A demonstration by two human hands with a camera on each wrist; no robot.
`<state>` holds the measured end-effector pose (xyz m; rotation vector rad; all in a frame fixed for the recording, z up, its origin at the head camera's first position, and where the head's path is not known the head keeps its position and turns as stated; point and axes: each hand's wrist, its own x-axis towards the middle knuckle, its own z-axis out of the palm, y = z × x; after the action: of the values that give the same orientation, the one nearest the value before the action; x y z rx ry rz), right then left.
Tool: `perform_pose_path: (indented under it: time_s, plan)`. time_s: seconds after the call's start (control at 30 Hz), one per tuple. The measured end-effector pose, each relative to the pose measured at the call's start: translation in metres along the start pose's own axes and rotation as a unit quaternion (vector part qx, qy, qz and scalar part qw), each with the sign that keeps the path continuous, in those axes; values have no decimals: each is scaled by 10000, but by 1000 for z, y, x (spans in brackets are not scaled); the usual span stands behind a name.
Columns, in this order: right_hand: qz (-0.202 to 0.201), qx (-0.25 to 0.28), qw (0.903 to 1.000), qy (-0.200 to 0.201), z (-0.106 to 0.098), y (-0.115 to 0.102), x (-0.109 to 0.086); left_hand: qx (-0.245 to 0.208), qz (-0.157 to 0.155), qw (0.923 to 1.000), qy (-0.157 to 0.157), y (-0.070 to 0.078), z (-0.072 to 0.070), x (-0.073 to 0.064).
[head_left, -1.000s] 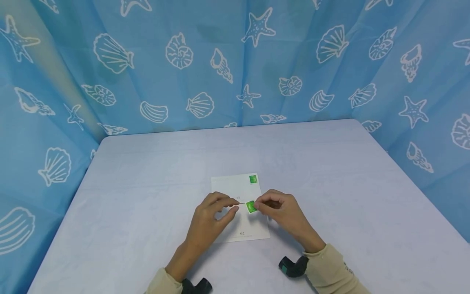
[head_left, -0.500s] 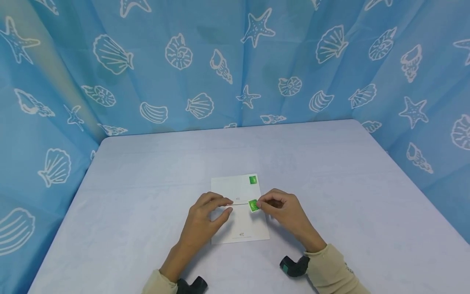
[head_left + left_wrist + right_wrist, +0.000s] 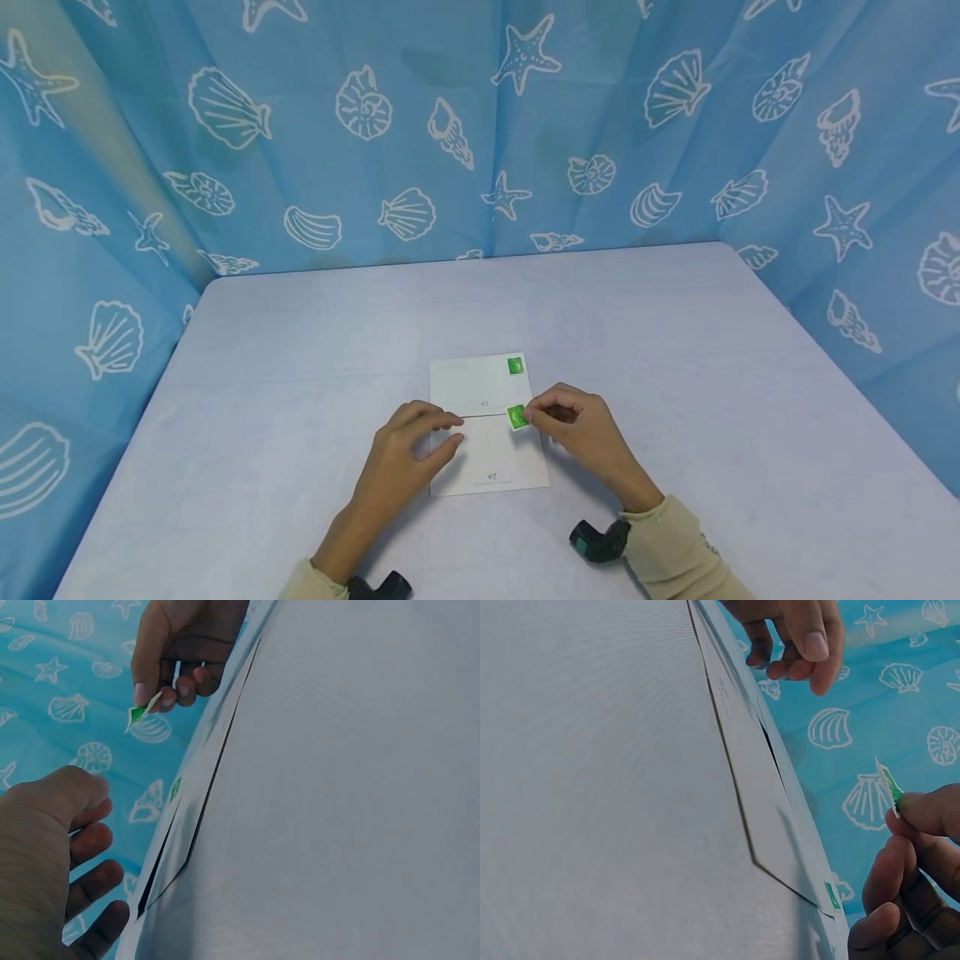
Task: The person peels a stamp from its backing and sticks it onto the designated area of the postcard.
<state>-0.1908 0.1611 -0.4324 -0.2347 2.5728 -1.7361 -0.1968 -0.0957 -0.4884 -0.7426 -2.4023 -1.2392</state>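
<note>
Two white sheets, which look like envelopes, lie one behind the other in the head view. The far envelope [image 3: 465,382] bears a green stamp [image 3: 515,366] at its upper right corner. Over the upper right of the near envelope [image 3: 495,454], my right hand [image 3: 581,433] pinches a second green stamp [image 3: 517,417] between thumb and forefinger. The right wrist view shows this held stamp [image 3: 890,789] on edge, raised above the paper. My left hand [image 3: 397,458] hovers by the left side of the near envelope, thumb and fingers apart and holding nothing.
A white cloth covers the table [image 3: 300,350]. Blue curtains [image 3: 450,150] with shell and starfish prints hang behind it and at both sides. Black wrist devices [image 3: 600,543] sit by both beige sleeves [image 3: 682,546].
My left hand has drawn away to the left from the held stamp. The right hand shifted slightly right with the stamp, then stayed nearly still. The envelopes have hardly moved.
</note>
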Motion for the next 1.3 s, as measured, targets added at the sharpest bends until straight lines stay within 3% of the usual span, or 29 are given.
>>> perform_pose_path:
  time_s: [1.3]
  plan:
    - [49,34,10000,-44,0,4,0,101,-216,9997,-105,0,-15,-11]
